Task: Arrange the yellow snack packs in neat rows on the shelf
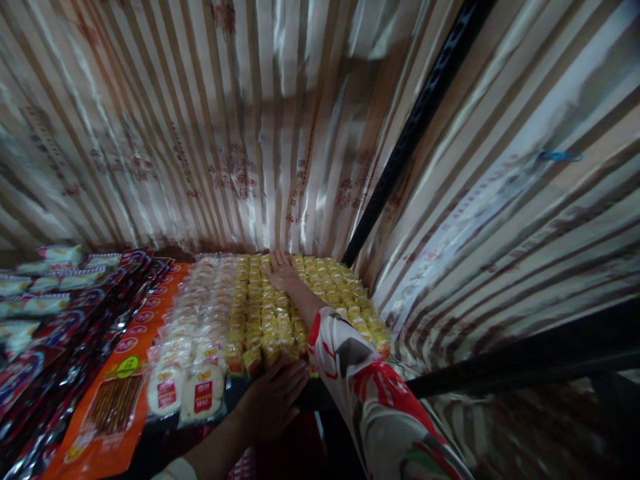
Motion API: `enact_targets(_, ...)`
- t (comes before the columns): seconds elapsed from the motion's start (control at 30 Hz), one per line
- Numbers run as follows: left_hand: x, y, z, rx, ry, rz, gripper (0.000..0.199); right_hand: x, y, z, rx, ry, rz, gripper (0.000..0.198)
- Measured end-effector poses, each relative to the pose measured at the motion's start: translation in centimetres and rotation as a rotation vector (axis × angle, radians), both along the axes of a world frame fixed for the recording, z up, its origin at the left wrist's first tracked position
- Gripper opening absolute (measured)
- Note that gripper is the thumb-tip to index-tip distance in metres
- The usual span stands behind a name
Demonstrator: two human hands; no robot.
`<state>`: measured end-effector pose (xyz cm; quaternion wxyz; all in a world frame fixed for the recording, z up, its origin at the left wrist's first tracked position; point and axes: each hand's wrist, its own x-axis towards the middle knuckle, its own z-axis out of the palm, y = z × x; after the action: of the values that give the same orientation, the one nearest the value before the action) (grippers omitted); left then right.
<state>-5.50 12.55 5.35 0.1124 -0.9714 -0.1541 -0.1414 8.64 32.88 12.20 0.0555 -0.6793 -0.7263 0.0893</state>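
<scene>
Rows of small yellow-wrapped snack packets [263, 313] stand closely packed on a shelf. My right hand [281, 272], at the end of a patterned sleeve, lies flat with fingers spread on top of the packets near the back. At the front edge of the same rows is my left hand [277, 393], its fingers stretched out along the foremost packets. Neither hand has anything visible in its grasp. Just left of the yellow packets are two rows of round white crackers [203, 390] in clear wrappers.
Orange snack bags [117, 400] and dark shiny bags [75, 353] overlap further left, beside white packets [47, 287]. Striped plastic sheeting [250, 133] hangs behind and to the right. A black metal post [415, 127] rises at the back right corner, and a dark bar [525, 353] crosses the right side.
</scene>
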Motion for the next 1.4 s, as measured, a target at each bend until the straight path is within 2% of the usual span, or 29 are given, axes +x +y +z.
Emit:
enact_targets(0.13,0.0,0.0,-0.2,0.017,0.006,0.004,0.054,0.1,-0.1,-0.6,-0.029,0.002,-0.009,0.071)
enact_targets(0.37,0.3,-0.1,-0.6,0.056,0.012,0.012,0.054,0.8,-0.7,0.5,-0.015,0.017,-0.041,0.071)
enact_targets(0.57,0.2,-0.1,-0.5,-0.004,0.03,0.016,0.053,1.1,-1.7,-0.1,-0.026,0.043,-0.071,0.07)
enact_targets(0.7,0.1,-0.2,-0.4,-0.038,0.041,0.024,0.055,1.1,-2.1,1.0,0.01,0.07,-0.057,0.067)
enact_targets(0.77,0.1,-0.3,-0.4,-0.03,0.049,0.03,0.054,1.6,-3.1,1.9,0.092,0.111,-0.075,0.064)
enact_targets(0.83,0.2,-0.4,-0.5,-0.014,0.055,0.032,0.053,2.5,-5.0,2.5,0.229,0.208,-0.124,0.062)
enact_targets(0.93,0.1,-0.5,-0.6,0.006,0.053,0.029,0.051,4.7,-9.8,2.3,0.404,0.386,-0.177,0.06)
enact_targets(1.0,0.1,-0.5,-0.7,0.004,0.057,0.019,0.051,6.4,-13.9,1.5,0.511,0.494,-0.196,0.057)
enact_targets(1.1,0.0,-0.5,-0.8,-0.032,0.067,0.014,0.051,8.7,-20.5,-0.4,0.619,0.603,-0.327,0.052)
enact_targets(1.23,-0.1,-0.7,-1.0,-0.097,0.051,0.027,0.051,9.6,-27.6,-3.3,0.666,0.59,-0.42,0.043)
enact_targets(1.3,-0.2,-0.8,-0.9,-0.125,0.038,0.03,0.051,8.9,-29.7,-4.5,0.633,0.531,-0.35,0.035)
enact_targets(1.4,-0.4,-0.8,-0.7,-0.143,0.018,0.019,0.051,7.3,-31.0,-6.2,0.55,0.488,-0.227,0.032)
